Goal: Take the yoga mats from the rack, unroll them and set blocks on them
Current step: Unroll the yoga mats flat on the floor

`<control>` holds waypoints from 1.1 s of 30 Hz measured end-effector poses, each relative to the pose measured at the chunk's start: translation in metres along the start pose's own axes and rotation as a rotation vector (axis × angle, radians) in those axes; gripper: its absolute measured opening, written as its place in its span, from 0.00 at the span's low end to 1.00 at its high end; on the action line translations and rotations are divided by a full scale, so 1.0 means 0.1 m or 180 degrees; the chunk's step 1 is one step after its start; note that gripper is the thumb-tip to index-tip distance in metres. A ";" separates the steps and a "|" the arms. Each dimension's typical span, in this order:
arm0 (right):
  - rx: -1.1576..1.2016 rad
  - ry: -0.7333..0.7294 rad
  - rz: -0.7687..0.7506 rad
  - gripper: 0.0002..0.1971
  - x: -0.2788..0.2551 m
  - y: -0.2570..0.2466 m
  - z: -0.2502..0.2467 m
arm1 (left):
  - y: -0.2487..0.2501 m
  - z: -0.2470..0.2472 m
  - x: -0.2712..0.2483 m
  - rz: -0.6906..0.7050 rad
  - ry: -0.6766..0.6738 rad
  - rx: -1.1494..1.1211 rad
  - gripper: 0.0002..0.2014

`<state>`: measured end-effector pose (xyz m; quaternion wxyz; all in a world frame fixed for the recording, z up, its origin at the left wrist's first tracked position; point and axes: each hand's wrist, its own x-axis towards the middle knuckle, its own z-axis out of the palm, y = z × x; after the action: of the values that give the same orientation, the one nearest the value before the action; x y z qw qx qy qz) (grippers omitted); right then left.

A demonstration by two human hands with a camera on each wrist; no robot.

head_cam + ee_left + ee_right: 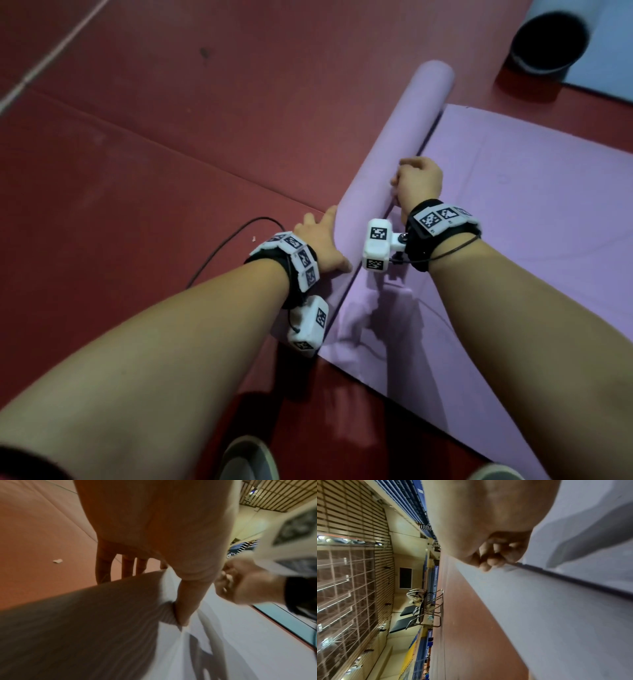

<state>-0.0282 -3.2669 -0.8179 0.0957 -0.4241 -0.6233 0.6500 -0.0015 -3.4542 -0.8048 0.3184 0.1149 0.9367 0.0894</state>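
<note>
A purple yoga mat lies partly unrolled on the red floor. Its rolled part (394, 147) (85, 628) (539, 615) runs away from me, and its flat part (531, 222) spreads to the right. My left hand (318, 236) (154, 534) rests over the near end of the roll. Its fingers (102, 568) reach straight down the far side, and its thumb (185, 608) presses into the crease. My right hand (416, 185) (496, 550) is curled into a fist against the roll further along, holding nothing. No blocks or rack are in view.
A dark cylinder (548, 41) stands on a light blue mat (613, 51) at the far right. A black cable (222, 253) loops on the floor left of my left wrist. My shoes (248, 459) are at the bottom edge. Folding chairs (419, 615) stand far off.
</note>
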 end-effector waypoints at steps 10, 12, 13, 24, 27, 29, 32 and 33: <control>-0.0106 -0.1136 0.0461 0.20 -0.14 0.37 0.26 | -0.28 -0.15 0.02 0.0565 0.0178 -0.0032 0.42; -0.0233 -0.1427 0.0430 0.29 -0.17 0.34 0.35 | -0.28 -0.16 0.00 0.0447 0.0179 0.0106 0.43; -0.0257 -0.1517 0.0396 0.34 -0.19 0.33 0.40 | -0.28 -0.16 -0.01 0.0367 0.0196 0.0214 0.48; -0.0246 -0.1960 -0.0032 0.40 -0.37 0.23 0.75 | -0.63 -0.20 -0.04 0.0088 0.1039 0.1099 0.40; -0.0445 -0.2011 -0.0205 0.37 -0.40 0.20 0.79 | -0.75 -0.19 -0.02 -0.0027 0.0893 0.1182 0.39; -0.0536 -0.2017 -0.0347 0.36 -0.40 0.15 0.83 | -0.80 -0.18 -0.02 -0.0080 0.0823 0.1184 0.45; -0.0460 -0.1958 -0.0520 0.35 -0.38 0.10 0.92 | -0.85 -0.24 0.02 -0.0107 0.0819 0.0899 0.45; -0.0450 -0.1953 -0.0577 0.35 -0.38 0.08 0.96 | -0.87 -0.29 0.04 -0.0137 0.0860 0.0787 0.44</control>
<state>-0.0662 -3.3634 -0.8222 -0.0687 -0.1569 -0.7018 0.6914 -0.0357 -3.5396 -0.8055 0.1749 0.1200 0.9771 -0.0186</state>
